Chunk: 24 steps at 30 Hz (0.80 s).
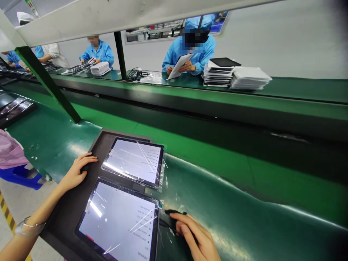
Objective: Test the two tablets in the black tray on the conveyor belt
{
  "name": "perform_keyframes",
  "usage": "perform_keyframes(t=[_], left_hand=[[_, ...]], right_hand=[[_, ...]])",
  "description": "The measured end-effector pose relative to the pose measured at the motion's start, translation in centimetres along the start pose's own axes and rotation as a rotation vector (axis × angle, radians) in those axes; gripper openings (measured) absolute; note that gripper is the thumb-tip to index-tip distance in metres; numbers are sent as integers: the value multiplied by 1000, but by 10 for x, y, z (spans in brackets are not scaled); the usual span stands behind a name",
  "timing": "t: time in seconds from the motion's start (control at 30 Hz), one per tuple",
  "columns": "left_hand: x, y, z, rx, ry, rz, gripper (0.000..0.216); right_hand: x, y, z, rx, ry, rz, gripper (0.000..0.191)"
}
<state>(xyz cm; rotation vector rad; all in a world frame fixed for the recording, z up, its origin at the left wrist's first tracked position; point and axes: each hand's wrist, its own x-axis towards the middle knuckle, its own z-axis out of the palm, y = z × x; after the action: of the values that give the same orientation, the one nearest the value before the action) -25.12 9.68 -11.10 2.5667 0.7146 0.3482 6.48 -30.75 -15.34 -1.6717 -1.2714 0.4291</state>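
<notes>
My left hand (77, 172) lies with stretched fingers on the far left edge of a black foam-like tray (62, 214). Two tablets wrapped in clear film sit side by side on this tray with lit white screens. The nearer tablet (116, 221) shows a list of text upside down to me; the farther tablet (134, 161) shows a similar page. Just right of the nearer tablet, my right hand (197, 237) hovers low over the green bench, fingers loosely bent and partly apart, with no held thing visible. Dark streaks by its fingertips look like shadows.
The green bench (231, 217) runs to the right. Beyond a lower green strip, a person in blue (190, 54) handles a white sheet-like item beside stacks (248, 78). A green post (49, 85) stands at left; a blue stool (21, 176) is below.
</notes>
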Motion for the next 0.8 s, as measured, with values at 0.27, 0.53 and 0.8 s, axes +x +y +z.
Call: perform_keyframes(t=[0.27, 0.53, 0.8], left_hand=[[20, 115, 0, 47, 72, 150, 43], [36, 245, 61, 14, -440, 764, 82], [26, 260, 92, 179, -427, 771, 105]], right_hand=[[7, -26, -4, -259, -75, -291, 22], [11, -37, -4, -495, -59, -494, 33], [13, -32, -16, -579, -12, -614, 44]])
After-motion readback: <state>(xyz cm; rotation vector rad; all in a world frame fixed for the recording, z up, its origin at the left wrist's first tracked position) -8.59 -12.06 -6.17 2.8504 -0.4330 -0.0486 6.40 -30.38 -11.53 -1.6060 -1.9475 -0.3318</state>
